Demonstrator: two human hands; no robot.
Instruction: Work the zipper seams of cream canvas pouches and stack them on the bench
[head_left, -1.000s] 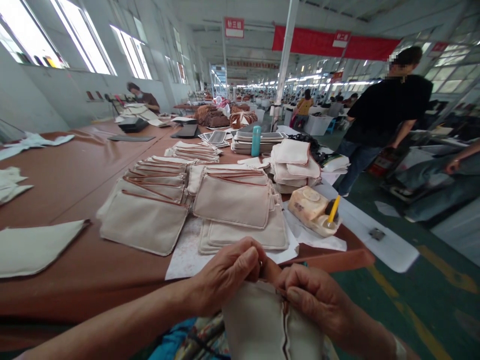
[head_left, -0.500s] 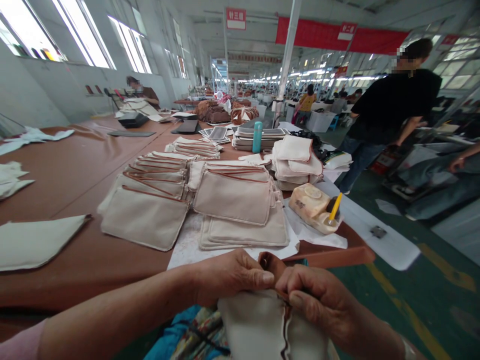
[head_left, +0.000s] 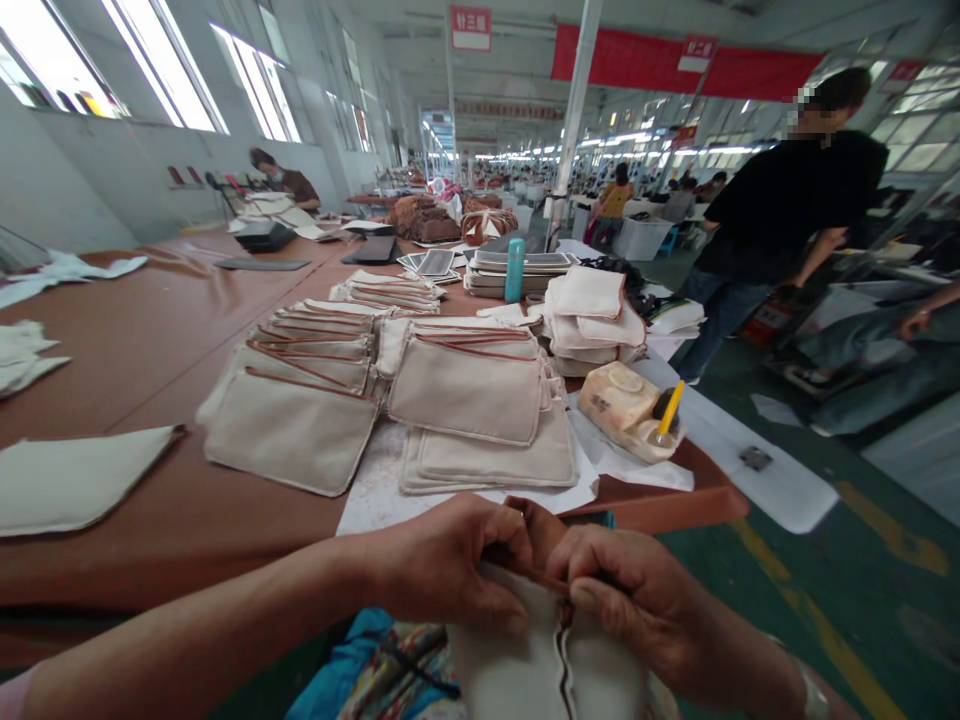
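Observation:
A cream fabric piece (head_left: 517, 640) with a brown-edged seam down its middle hangs over my lap, low in the head view. My left hand (head_left: 469, 565) grips its top edge, thumb on the near face and fingers behind. Just across the seam, my right hand (head_left: 626, 590) pinches the same edge between thumb and curled fingers. A brown strip (head_left: 538, 525) rises behind the edge between both hands. The lower end of the piece is out of view. On the table beyond lie stacked cream panels (head_left: 465, 390) with brown edging.
The brown-covered table (head_left: 150, 350) carries more cream panels (head_left: 292, 430) at left. A glue container (head_left: 626, 400) with a yellow-handled tool stands near the right corner, with a teal bottle (head_left: 514, 270) farther back. A person in black (head_left: 795, 200) stands at right.
My left thumb has moved down from the top edge onto the near face of the piece. My right hand keeps its pinch at nearly the same spot.

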